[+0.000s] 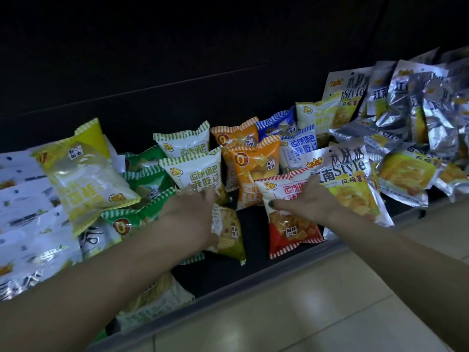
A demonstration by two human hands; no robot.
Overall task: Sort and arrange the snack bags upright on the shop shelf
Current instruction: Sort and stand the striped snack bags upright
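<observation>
My right hand (pixel 307 201) grips the upper right side of a red-and-white snack bag (pixel 289 224) that stands near the shelf's front edge, thumb across its face. My left hand (pixel 193 207) reaches between the bags and holds an olive-yellow bag (pixel 228 232), its fingers also touching a green-striped white bag (pixel 195 171) behind. Two orange bags (pixel 251 168) stand upright in the middle. Blue-striped bags (pixel 297 146) stand behind the red one. A silver "Style" chip bag (pixel 347 179) leans just right of my right hand.
The dark shelf (pixel 253 273) has a metal front lip. A large yellow bag (pixel 83 179) and green bags (pixel 144 179) lie tumbled at the left, over white packets (pixel 22 199). Several silver chip bags (pixel 416 110) pile at the right. Tiled floor (pixel 330 301) lies below.
</observation>
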